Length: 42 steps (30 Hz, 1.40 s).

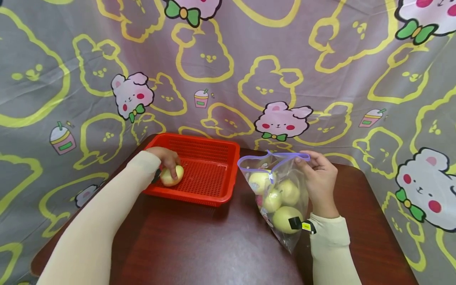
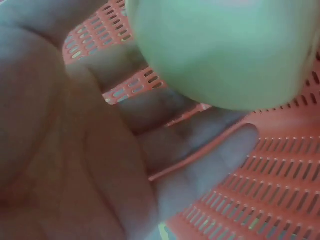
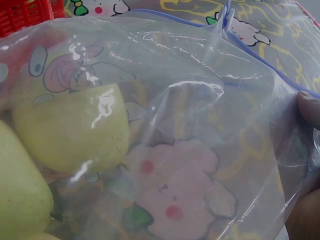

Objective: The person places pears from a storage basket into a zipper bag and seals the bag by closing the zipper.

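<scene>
My left hand (image 1: 166,156) grips a pale yellow pear (image 1: 172,175) inside the left part of a red plastic basket (image 1: 228,186). In the left wrist view the pear (image 2: 225,55) lies against the fingers, with the slotted basket wall (image 2: 280,150) behind it. My right hand (image 1: 320,178) pinches the purple zip rim of a clear zip bag (image 1: 301,190) at its right corner, and the bag's mouth gapes. Several pears (image 1: 287,219) sit in the bag; the right wrist view shows two of them (image 3: 75,130) close up through the printed plastic.
The basket and bag are at a dark reddish-brown table (image 1: 199,249). A grey curtain (image 1: 221,43) with cartoon bears and rabbits hangs behind and along both sides. The bag hangs to the right of the basket, with a gap between them.
</scene>
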Tool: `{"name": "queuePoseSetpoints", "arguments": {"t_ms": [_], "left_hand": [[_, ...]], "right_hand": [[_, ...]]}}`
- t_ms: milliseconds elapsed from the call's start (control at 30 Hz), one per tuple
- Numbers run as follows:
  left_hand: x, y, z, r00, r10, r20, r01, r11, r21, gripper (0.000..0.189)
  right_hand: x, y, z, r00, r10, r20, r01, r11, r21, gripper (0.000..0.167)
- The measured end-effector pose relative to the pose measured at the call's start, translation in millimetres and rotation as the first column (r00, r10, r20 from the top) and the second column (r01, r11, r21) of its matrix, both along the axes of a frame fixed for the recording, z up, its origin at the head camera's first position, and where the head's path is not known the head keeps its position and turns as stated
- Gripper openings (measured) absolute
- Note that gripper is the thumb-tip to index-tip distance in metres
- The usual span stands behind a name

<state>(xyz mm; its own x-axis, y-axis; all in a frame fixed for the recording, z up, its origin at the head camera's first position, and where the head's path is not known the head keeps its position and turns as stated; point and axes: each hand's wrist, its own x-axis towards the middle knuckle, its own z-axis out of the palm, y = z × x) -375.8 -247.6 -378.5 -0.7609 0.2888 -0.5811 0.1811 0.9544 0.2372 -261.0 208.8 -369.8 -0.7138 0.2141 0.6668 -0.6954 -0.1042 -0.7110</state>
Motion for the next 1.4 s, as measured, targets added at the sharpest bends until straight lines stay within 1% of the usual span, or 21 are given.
{"name": "queuePoseSetpoints", "arguments": {"t_ms": [100,133,200,267,333,400,533,600,800,867,967,1033,1167,1300,1400], "left_hand": [[-1.2,-1.5,-4.0,0.997,0.027,-0.072,-0.026,1.0,0.016,0.08],[-1.8,-2.2,-5.4,0.994,0.026,-0.106,-0.024,0.999,0.021,0.082],[-3.3,-2.7,-8.5,0.983,0.015,-0.181,-0.009,0.999,0.035,0.082],[-4.8,-2.7,-11.2,0.97,0.01,-0.241,0.006,0.998,0.067,0.081],[-6.1,-2.8,-13.2,0.958,0.02,-0.286,0.011,0.994,0.109,0.081],[-6.9,-3.1,-14.4,0.947,0.043,-0.318,0.007,0.988,0.154,0.083],[-7.4,-2.9,-14.3,0.93,0.089,-0.356,0.003,0.969,0.248,0.088],[-8.5,-2.2,-13.8,0.922,0.106,-0.373,0.004,0.959,0.283,0.086],[-11.5,-2.9,-15.7,0.881,0.13,-0.454,0.032,0.942,0.333,0.081],[-11.2,-3.1,-15.8,0.871,0.151,-0.468,0.033,0.932,0.362,0.081],[-9.7,-1.3,-13.7,0.863,0.179,-0.473,0.037,0.911,0.412,0.079],[-8.9,0.0,-12.1,0.859,0.182,-0.479,0.049,0.901,0.431,0.079],[-5.3,2.7,-9.3,0.85,0.177,-0.497,0.067,0.898,0.435,0.08],[-2.0,5.9,-8.2,0.837,0.19,-0.514,0.061,0.9,0.432,0.079],[-2.0,9.3,-7.9,0.827,0.217,-0.519,0.063,0.881,0.468,0.079]], "right_hand": [[0.2,-0.4,0.7,1.0,0.007,-0.006,-0.007,1.0,0.0,0.026],[0.3,-0.5,0.9,1.0,0.007,-0.006,-0.007,1.0,0.0,0.027],[0.4,-0.4,0.9,1.0,0.001,-0.002,-0.001,1.0,0.001,0.026],[0.7,-0.3,0.7,1.0,-0.003,0.002,0.003,1.0,0.002,0.025],[0.9,0.0,0.3,1.0,-0.01,0.003,0.01,1.0,0.004,0.024],[1.0,0.1,0.0,1.0,-0.013,0.002,0.013,1.0,0.006,0.023],[0.4,0.8,-1.2,1.0,-0.009,-0.007,0.009,1.0,0.005,0.023],[0.3,0.9,-1.2,1.0,-0.005,-0.009,0.005,1.0,0.003,0.024],[0.6,1.1,-0.7,1.0,-0.004,-0.013,0.004,1.0,0.004,0.024],[0.1,1.5,-1.3,1.0,-0.005,-0.015,0.006,1.0,0.01,0.024],[-0.5,1.8,-1.6,1.0,-0.024,-0.013,0.024,0.999,0.024,0.025],[-0.8,1.9,-1.7,0.999,-0.033,-0.013,0.033,0.999,0.03,0.025],[-1.0,1.5,-1.6,1.0,-0.026,-0.018,0.026,0.999,0.029,0.026],[-1.0,1.1,-1.5,1.0,-0.006,-0.022,0.006,1.0,0.021,0.026],[-0.9,1.2,-1.4,1.0,0.005,-0.023,-0.005,1.0,0.009,0.025]]}}
